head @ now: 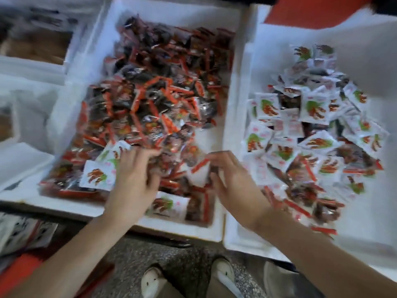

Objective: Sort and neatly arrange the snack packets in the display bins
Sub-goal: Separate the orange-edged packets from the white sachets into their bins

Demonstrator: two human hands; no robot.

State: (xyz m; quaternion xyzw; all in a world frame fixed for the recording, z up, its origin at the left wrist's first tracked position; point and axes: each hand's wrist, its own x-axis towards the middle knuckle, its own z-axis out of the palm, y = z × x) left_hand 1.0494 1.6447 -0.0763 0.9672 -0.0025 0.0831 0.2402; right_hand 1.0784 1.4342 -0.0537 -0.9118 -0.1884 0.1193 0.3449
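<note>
Head view, smeared by motion. Mid-frame: a white foam bin (167, 230) heaped with red-and-dark packets (154, 97). At right: a second foam bin (247, 241) piled with white packets (315, 108) printed in green and red. Mixed in both: stray white packets (96, 174) at the lower left of the middle bin, and some red-edged ones low in the right bin.

Probably light, thin and crinkly, with slick film prone to sliding off a heap. Likely soft inside, so no hard squeezing. Best pinched at a sealed edge or corner, one or a few at a time.

Lower centre, the left hand (133, 177): laid on the heap just beside the strays, fingers bent and spread. Cannot tell whether gripping anything. Just right of it, the right hand (229, 179): pinching a red-edged packet (199, 169) between thumb and fingers, over the middle bin's near end.

Bottom edge: two pale shoes (223, 274) on speckled floor.
</note>
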